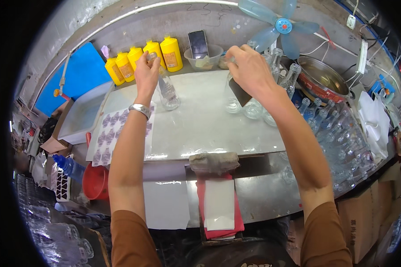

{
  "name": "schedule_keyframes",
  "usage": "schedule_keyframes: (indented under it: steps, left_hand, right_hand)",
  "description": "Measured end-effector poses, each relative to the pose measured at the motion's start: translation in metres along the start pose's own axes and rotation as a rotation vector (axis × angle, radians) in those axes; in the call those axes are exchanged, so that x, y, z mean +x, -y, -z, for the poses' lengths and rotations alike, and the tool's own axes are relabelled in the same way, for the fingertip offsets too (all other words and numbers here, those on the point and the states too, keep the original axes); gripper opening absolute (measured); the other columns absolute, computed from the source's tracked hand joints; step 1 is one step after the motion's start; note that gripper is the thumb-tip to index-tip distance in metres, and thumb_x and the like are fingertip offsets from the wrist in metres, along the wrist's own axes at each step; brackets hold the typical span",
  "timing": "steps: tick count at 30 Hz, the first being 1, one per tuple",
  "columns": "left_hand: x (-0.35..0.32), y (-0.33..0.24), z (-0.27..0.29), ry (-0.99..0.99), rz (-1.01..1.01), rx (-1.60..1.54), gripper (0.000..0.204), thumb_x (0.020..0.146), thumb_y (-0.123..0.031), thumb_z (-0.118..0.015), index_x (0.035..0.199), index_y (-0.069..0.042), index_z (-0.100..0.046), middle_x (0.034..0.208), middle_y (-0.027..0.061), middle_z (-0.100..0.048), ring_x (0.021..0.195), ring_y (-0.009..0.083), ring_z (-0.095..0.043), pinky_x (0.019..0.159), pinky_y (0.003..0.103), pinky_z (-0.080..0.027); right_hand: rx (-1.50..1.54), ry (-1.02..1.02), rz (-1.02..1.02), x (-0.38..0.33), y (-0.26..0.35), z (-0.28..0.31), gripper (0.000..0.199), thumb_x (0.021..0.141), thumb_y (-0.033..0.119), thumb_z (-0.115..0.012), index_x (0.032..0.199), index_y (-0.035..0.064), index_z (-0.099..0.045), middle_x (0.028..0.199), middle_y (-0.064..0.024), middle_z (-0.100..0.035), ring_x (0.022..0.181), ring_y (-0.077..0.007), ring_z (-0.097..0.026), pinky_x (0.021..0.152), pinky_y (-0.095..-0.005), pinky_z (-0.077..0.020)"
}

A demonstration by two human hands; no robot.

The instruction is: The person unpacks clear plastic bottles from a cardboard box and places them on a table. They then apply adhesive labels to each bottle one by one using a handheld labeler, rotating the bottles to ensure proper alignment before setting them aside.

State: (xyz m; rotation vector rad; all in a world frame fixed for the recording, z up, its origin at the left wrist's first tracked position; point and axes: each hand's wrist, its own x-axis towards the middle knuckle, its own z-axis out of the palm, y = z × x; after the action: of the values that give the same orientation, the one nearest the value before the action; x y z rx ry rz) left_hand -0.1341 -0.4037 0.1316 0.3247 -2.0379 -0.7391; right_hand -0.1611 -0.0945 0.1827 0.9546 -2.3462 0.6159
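Note:
My left hand (146,73), with a metal watch on the wrist, grips the neck of a clear glass bottle (166,89) that stands upright on the white worktop (200,129). My right hand (249,67) holds the top of a second clear bottle (232,101) at the edge of a cluster of empty glass bottles (284,75). A dark flat scraper-like piece (239,92) hangs below my right palm. Both arms reach forward over the worktop.
A sheet of small labels (108,135) lies left of my left arm. Several yellow bottles (142,58), a bowl holding a phone (200,51) and a blue fan (276,24) line the back. Many clear bottles (338,138) fill the right side. A folded rag (214,161) and red bucket (96,181) sit near.

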Motion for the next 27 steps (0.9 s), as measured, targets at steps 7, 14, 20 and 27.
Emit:
schedule_keyframes:
  steps: [7, 14, 20, 27]
  left_hand:
    - [-0.148, -0.099, 0.066, 0.159, -0.198, -0.38, 0.084, 0.083, -0.024, -0.079, 0.149, 0.007, -0.035, 0.15, 0.024, -0.043, 0.143, 0.0296, -0.038, 0.118, 0.039, -0.028]
    - [-0.338, -0.141, 0.097, 0.709, 0.359, -0.8, 0.086, 0.093, -0.019, -0.068, 0.157, 0.002, -0.014, 0.135, 0.0173, -0.055, 0.121, 0.0229, -0.056, 0.099, 0.034, -0.048]
    - [-0.394, -0.114, 0.086, 0.599, 0.495, -0.72, 0.073, 0.103, -0.019, -0.047, 0.157, 0.006, -0.004, 0.161, 0.0246, -0.021, 0.149, 0.0326, -0.025, 0.121, 0.04, -0.02]
    - [-0.383, -0.098, 0.093, 0.64, 0.833, -1.058, 0.061, 0.105, -0.021, -0.041, 0.155, 0.006, -0.019, 0.158, 0.0205, -0.031, 0.145, 0.0297, -0.034, 0.12, 0.041, -0.025]
  right_hand:
    - [0.183, -0.231, 0.163, -0.049, 0.038, 0.099, 0.031, 0.085, 0.033, -0.072, 0.095, 0.0039, -0.07, 0.076, -0.0155, -0.067, 0.066, -0.0244, -0.065, 0.067, -0.0378, -0.05]
    - [0.622, 0.144, -0.018, -0.12, 0.045, 0.028, 0.044, 0.089, 0.038, -0.069, 0.109, -0.0008, -0.069, 0.091, -0.0173, -0.072, 0.078, -0.0233, -0.068, 0.074, -0.0337, -0.0532]
    - [0.79, 0.3, -0.377, -0.265, 0.05, -0.015, 0.043, 0.089, 0.023, -0.073, 0.122, -0.0031, -0.062, 0.105, -0.0118, -0.07, 0.077, -0.0121, -0.067, 0.066, -0.0261, -0.0517]
    - [0.797, 0.404, -0.367, -0.344, 0.099, -0.003, 0.058, 0.086, 0.013, -0.076, 0.134, -0.0062, -0.05, 0.119, -0.0142, -0.061, 0.063, -0.009, -0.061, 0.057, -0.0253, -0.048]
